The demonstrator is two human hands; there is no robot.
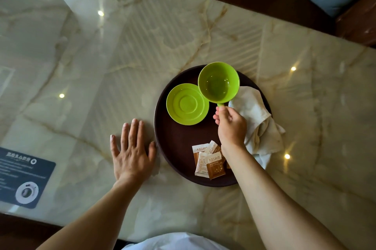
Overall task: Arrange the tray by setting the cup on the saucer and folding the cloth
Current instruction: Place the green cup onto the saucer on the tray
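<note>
My right hand (231, 125) has its fingers (219, 112) pinching the cup (218, 82) handle at the tray's (175, 141) far edge, beside the saucer (187, 104); left hand (132, 152) lies flat on the desk (101, 66), fingers spread; the cloth (258, 119) is crumpled on the tray's right edge

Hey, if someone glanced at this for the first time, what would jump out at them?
The bright green cup, held by its handle in the right hand over the dark round tray, with the matching green saucer empty beside it. Next, the crumpled white cloth spilling over the tray's right rim. The left hand lies flat on the marble table beside the tray.
</note>
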